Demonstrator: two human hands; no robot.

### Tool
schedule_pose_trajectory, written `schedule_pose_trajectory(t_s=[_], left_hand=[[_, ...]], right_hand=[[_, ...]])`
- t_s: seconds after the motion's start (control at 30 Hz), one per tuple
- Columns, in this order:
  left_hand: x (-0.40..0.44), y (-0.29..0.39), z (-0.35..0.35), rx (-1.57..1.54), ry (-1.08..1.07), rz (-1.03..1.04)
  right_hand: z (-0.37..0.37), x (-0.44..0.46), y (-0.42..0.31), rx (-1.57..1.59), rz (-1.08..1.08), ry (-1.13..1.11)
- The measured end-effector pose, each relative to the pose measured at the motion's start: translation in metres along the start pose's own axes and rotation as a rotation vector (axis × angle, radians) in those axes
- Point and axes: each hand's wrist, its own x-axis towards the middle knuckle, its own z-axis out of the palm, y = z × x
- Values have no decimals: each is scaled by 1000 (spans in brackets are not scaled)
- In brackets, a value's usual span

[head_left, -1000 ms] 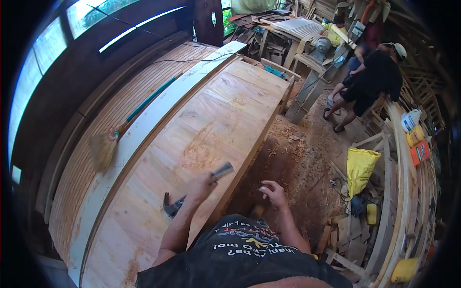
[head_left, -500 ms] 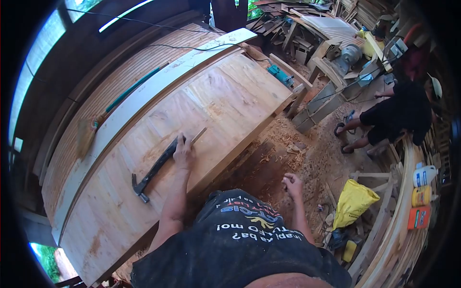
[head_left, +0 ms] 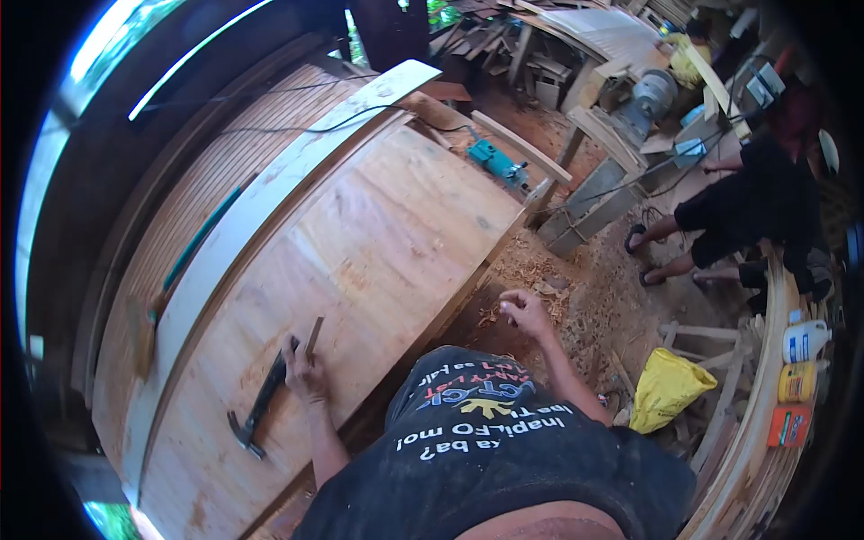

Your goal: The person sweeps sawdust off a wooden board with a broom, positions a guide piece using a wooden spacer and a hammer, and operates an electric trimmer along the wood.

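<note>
My left hand (head_left: 308, 380) is closed on the handle of a claw hammer (head_left: 261, 398), over a large pale wooden panel (head_left: 360, 243). The hammer's metal head points toward the lower left, near the panel's surface. From the same hand a thin, flat brown stick (head_left: 314, 337) sticks out; whether it is wood or a tool I cannot tell. My right hand (head_left: 529, 315) hangs in the air beside the panel's near edge, above a shavings-covered floor. Its fingers are curled in, and anything between them is too small or hidden to make out.
A long white board (head_left: 270, 198) and a green-handled brush (head_left: 200, 238) lie along the panel's far side. A teal power tool (head_left: 497, 164) with a cord sits beyond its right end. At right are a person in black (head_left: 751, 202), a yellow sack (head_left: 668, 385) and containers (head_left: 804, 342).
The view has turned, so the panel and hammer sit further left and lower. My right hand has risen toward the panel's edge. The left hand keeps the hammer and the stick.
</note>
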Motion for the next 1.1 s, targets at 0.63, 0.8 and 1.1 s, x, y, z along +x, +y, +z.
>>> schedule_pose_trajectory(t_s=[0.63,0.8,1.1], left_hand=[[11,129,44,174,-95,-456],[-3,161,45,185,-146,-555],[9,172,53,174,-118,-795]], right_hand=[[47,422,-160,-183,-518,176],[80,507,-164,-270,-449,15],[115,580,-154,-678,-443,-113]])
